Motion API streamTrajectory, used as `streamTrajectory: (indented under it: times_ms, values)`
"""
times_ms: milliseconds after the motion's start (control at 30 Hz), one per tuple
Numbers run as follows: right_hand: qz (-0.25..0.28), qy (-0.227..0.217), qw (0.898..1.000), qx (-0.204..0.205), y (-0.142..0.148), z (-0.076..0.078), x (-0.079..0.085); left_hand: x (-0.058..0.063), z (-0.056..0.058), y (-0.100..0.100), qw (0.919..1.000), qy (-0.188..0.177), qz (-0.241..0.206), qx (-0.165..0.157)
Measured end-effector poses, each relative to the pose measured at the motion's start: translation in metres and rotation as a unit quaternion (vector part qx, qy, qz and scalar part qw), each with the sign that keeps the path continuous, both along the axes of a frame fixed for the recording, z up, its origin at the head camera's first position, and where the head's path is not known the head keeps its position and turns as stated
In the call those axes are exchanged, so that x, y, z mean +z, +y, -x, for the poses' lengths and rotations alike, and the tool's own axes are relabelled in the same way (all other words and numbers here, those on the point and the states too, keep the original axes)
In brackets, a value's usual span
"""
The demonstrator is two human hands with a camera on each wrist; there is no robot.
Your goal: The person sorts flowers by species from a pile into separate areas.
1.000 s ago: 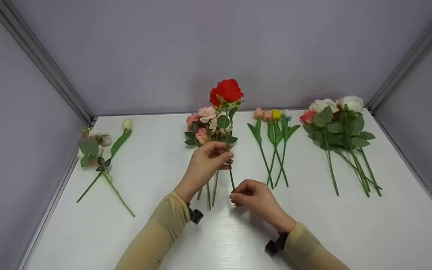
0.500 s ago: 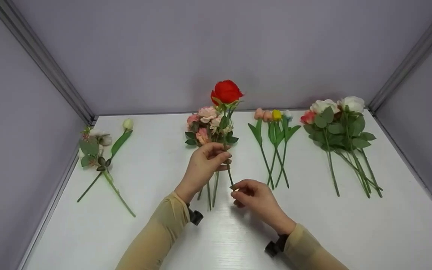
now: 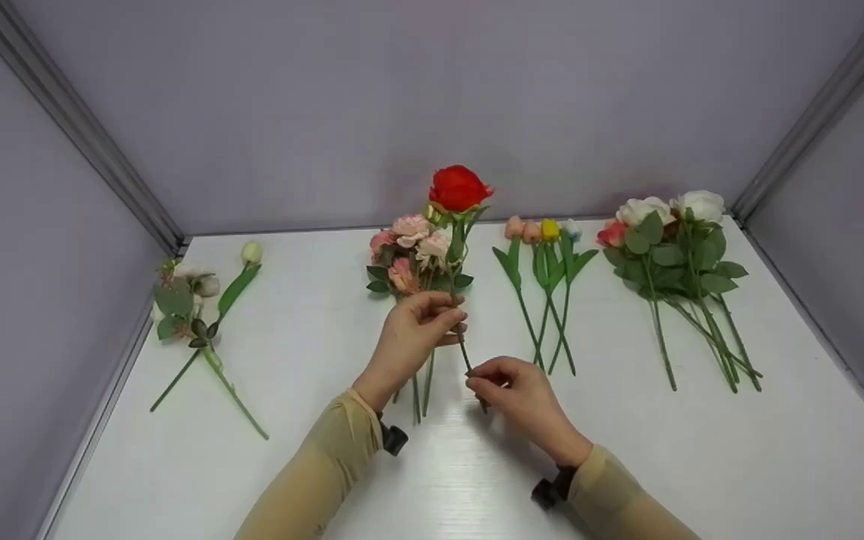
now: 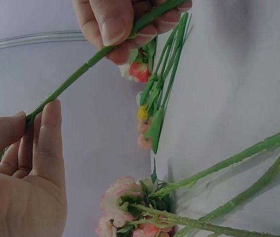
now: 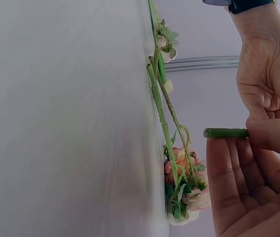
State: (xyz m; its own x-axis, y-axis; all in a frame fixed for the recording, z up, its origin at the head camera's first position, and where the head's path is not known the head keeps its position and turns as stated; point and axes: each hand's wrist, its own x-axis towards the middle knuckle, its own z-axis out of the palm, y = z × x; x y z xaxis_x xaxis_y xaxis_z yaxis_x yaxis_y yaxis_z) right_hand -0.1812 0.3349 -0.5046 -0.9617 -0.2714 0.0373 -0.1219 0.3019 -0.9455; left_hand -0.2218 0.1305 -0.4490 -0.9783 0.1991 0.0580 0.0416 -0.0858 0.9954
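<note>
A red rose (image 3: 458, 187) is held nearly upright over the table, its bloom in front of the back wall in the head view. My left hand (image 3: 406, 334) pinches its green stem about midway, between thumb and fingers. Lower down, my right hand (image 3: 518, 390) pinches the same stem, and a short cut end (image 5: 224, 133) sticks out past its fingers in the right wrist view. Behind the left hand lies a bunch of pink flowers (image 3: 411, 229), partly covered by that hand and by the rose's leaves.
White flowers with a white tulip (image 3: 251, 253) lie at the left of the white table (image 3: 312, 330). Right of centre are several small tulips (image 3: 550, 229), pink, yellow and pale blue. Farther right lie white roses (image 3: 700, 207) and a coral one (image 3: 612, 234). Grey walls enclose the table.
The red bloom has turned and shifted slightly right and down. The right fingers now grip a little higher on the stem, so its lower end shows below them. The left hand keeps its hold.
</note>
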Motion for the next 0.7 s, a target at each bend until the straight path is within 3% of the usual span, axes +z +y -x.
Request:
streamTrajectory:
  times_ms: [200, 300, 400, 467, 533, 600, 700]
  values:
    - [-0.076, 0.069, 0.994, -0.022, 0.023, 0.006, 0.009, 0.009, -0.004, 0.017, 0.9992, 0.025, 0.003, -0.03]
    - [-0.12, 0.103, 0.987, -0.042, 0.046, 0.011, 0.013, 0.013, -0.011, 0.03, 0.9944, 0.042, 0.062, -0.074]
    - [-0.159, 0.123, 0.977, -0.068, 0.078, 0.015, 0.015, 0.016, -0.018, 0.045, 0.9757, 0.07, 0.165, -0.126]
    - [-0.182, 0.124, 0.971, -0.087, 0.101, 0.018, 0.016, 0.015, -0.023, 0.056, 0.95, 0.111, 0.245, -0.159]
    - [-0.209, 0.116, 0.965, -0.109, 0.124, 0.021, 0.018, 0.012, -0.026, 0.068, 0.9117, 0.17, 0.325, -0.186]
    - [-0.234, 0.099, 0.959, -0.128, 0.147, 0.024, 0.02, 0.008, -0.029, 0.081, 0.8578, 0.239, 0.405, -0.207]
    - [-0.272, 0.072, 0.948, -0.152, 0.179, 0.028, 0.024, 0.0, -0.035, 0.101, 0.7649, 0.326, 0.506, -0.23]
